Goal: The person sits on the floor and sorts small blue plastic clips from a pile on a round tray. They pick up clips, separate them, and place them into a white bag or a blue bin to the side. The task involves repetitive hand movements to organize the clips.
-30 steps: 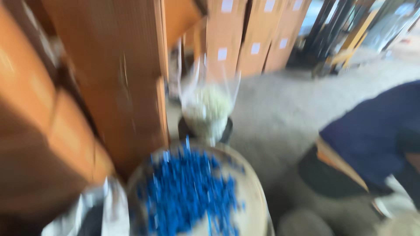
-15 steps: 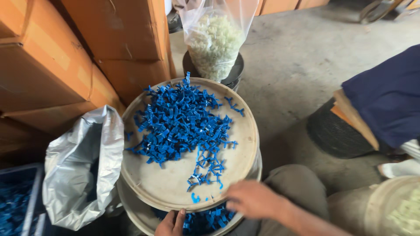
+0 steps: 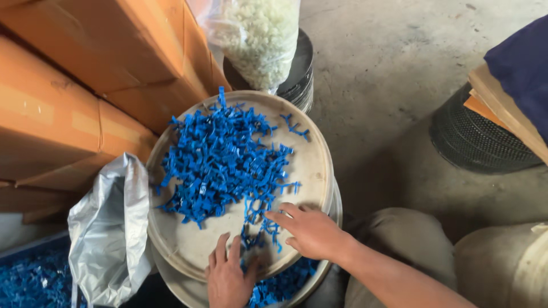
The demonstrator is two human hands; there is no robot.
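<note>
A heap of small blue plastic pieces (image 3: 220, 159) lies on a round beige tray (image 3: 311, 159) resting over a metal basin (image 3: 188, 288) that holds more blue pieces. My left hand (image 3: 228, 274) lies flat on the tray's near edge, fingers spread, touching a few blue pieces. My right hand (image 3: 308, 228) rests palm down on the tray's near right part, fingertips at a small trail of blue pieces. Neither hand grips anything.
Orange cardboard boxes (image 3: 85, 74) stand stacked at the left. A silver foil bag (image 3: 108, 228) sits beside the tray, with a crate of blue pieces (image 3: 31, 279) at bottom left. A clear bag of white pieces (image 3: 257, 37) stands on a dark bucket. Another person sits on a black stool (image 3: 474, 137) at right.
The camera has tilted down from the boxes and far floor onto the tray. Both my hands have come further onto the tray's near edge among the blue pieces.
</note>
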